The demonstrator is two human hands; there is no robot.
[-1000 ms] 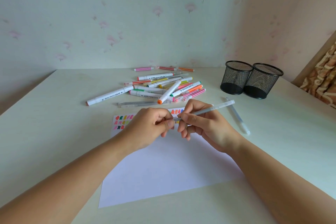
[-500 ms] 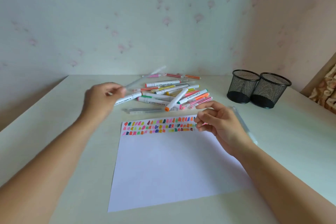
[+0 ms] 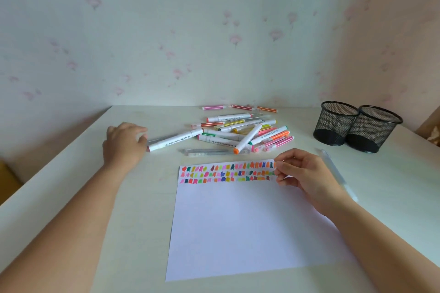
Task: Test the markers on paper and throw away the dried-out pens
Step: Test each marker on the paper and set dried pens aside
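Loose, empty left hand (image 3: 123, 143) sits beside a probably light, stiff, slick marker (image 3: 175, 141), best pinched mid-barrel; right hand (image 3: 307, 173) curled, hold unclear.

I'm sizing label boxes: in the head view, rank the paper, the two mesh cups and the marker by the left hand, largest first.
1. Paper
2. Left cup and right cup: they look alike, so not ranked apart
3. Marker: thin, plainly smallest
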